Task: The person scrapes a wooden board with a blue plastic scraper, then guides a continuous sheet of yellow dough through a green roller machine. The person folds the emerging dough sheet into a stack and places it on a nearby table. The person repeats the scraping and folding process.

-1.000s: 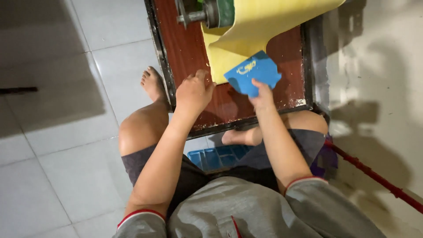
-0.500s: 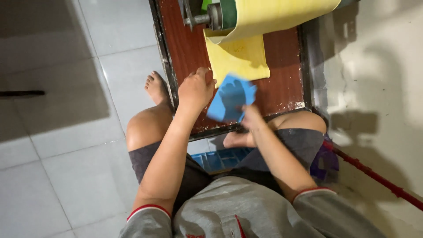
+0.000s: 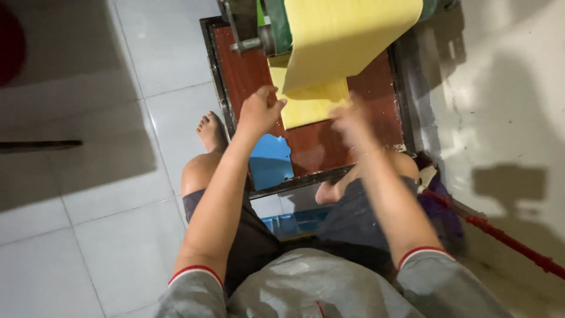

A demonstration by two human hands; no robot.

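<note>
The yellow sheet (image 3: 321,100) hangs down off a roller (image 3: 276,35) at 12 o'clock and folds onto the red-brown tray (image 3: 365,88) on the floor. The left hand (image 3: 259,111) is closed in a loose fist, touching the sheet's edge at 9 o'clock of the fold; whether it actually pinches the sheet cannot be told. The right hand (image 3: 352,121) is blurred with motion at the sheet's 3 o'clock corner, and its fingers cannot be made out. A blue card (image 3: 269,162) lies on the tray at 6 o'clock of the left hand, untouched. The step in hand looks like taking hold of the sheet's lower fold with both hands; the next move calls for an even grip on both corners.
</note>
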